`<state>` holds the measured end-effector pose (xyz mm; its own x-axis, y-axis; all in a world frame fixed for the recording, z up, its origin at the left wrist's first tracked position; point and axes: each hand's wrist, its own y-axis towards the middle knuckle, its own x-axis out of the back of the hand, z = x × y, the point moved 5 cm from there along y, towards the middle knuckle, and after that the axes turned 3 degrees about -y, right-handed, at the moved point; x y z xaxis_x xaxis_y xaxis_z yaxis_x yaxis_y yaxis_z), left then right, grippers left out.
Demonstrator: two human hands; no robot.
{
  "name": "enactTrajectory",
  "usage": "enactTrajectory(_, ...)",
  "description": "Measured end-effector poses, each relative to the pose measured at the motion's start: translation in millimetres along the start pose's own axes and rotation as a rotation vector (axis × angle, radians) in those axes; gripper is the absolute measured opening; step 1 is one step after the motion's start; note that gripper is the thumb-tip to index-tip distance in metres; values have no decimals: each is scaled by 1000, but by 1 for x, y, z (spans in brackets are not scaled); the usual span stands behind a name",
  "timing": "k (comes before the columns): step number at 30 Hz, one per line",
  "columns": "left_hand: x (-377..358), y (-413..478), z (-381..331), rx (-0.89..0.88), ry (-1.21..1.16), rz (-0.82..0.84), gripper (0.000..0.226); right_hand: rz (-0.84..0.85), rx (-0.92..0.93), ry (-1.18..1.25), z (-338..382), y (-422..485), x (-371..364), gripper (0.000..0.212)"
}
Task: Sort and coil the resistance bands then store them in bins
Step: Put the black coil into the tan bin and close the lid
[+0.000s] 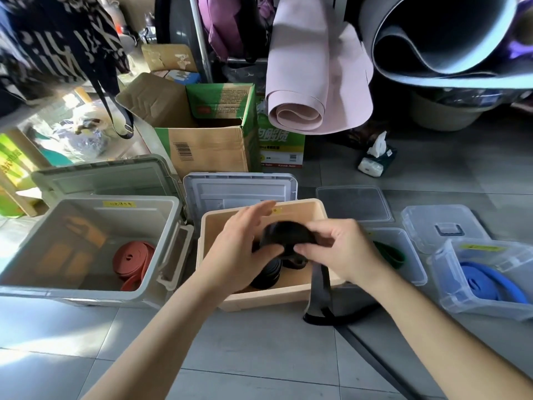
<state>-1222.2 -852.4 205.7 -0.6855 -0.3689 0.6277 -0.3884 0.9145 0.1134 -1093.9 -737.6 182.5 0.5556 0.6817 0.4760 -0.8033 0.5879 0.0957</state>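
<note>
Over the beige bin (261, 298) both hands work a black resistance band (288, 233). My right hand (340, 249) pinches the partly wound coil from the right. My left hand (239, 249) touches the coil from the left, thumb under it and fingers straight above. The band's loose tail (320, 287) hangs over the bin's front rim to the floor. More black coils (268, 274) lie inside the beige bin. Red bands (134, 259) sit in the grey bin (86, 293), a green band (389, 255) in a clear bin, and a blue band (487, 280) in the clear bin (450, 284) at right.
Bin lids (239, 187) lie behind the bins, with an open cardboard box (202, 145) farther back. Rolled mats (311, 82) hang above at the back right. A tissue pack (375, 160) sits on the tiled floor. Bare tiles lie in front of the bins.
</note>
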Motion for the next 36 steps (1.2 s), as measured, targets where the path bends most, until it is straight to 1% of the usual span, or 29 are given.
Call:
enactTrajectory(1,-3,0,-4,-82,202,36,53,41,11,-121,2,-2,-5,22)
enactTrajectory(2,-7,0,-9,-123,312,72,49,73,35,-197,6,-3,-10,23)
enactTrajectory(3,-9,-1,-12,-134,362,87,42,91,61,-221,9,-4,-14,25)
enactTrajectory(5,-8,-3,-15,-128,342,46,31,84,83,-200,15,-5,-14,28)
enactTrajectory(8,5,-5,-14,-104,195,-83,26,49,53,-97,18,-1,-4,29)
enactTrajectory(10,9,-3,-8,-51,34,-78,30,63,48,-28,19,1,2,30)
enactTrajectory(12,10,-3,-5,7,-271,-55,34,91,39,72,21,0,6,33)
enactTrajectory(14,10,-4,-3,45,-618,-58,32,95,43,255,23,-1,7,32)
enactTrajectory(16,6,-4,1,108,-883,-50,29,72,63,398,22,-2,7,30)
enactTrajectory(19,-6,-4,4,221,-1155,-16,31,29,67,577,19,-1,3,28)
enactTrajectory(20,-11,-5,5,256,-1218,4,30,16,64,617,18,-1,3,28)
enactTrajectory(21,-14,-5,4,285,-1228,23,31,7,65,620,18,-1,4,27)
enactTrajectory(22,-14,-5,2,300,-1169,38,33,5,69,579,18,-2,5,25)
enactTrajectory(23,-11,-4,0,278,-987,39,35,8,67,508,18,-2,7,23)
enactTrajectory(24,-5,-3,-2,203,-680,33,41,12,57,398,17,-2,9,23)
enactTrajectory(26,1,2,-13,-12,59,68,58,41,38,61,13,-3,8,25)
enactTrajectory(27,0,3,-20,-112,305,94,61,70,43,-98,13,-3,5,25)
enactTrajectory(28,-2,4,-26,-169,416,122,58,96,62,-199,15,-3,1,29)
enactTrajectory(29,-3,5,-31,-189,437,138,51,106,81,-233,18,-3,-1,34)
enactTrajectory(30,-2,5,-33,-184,405,138,45,104,89,-216,21,-3,-2,36)
enactTrajectory(31,0,6,-34,-163,348,116,39,94,82,-160,21,-2,-1,34)
enactTrajectory(33,9,7,-30,-122,276,28,34,89,33,-31,17,1,5,34)
enactTrajectory(35,19,7,-22,-63,217,-48,32,125,-4,35,13,1,9,36)
enactTrajectory(36,23,7,-17,-25,145,-69,31,144,-7,54,12,1,10,36)
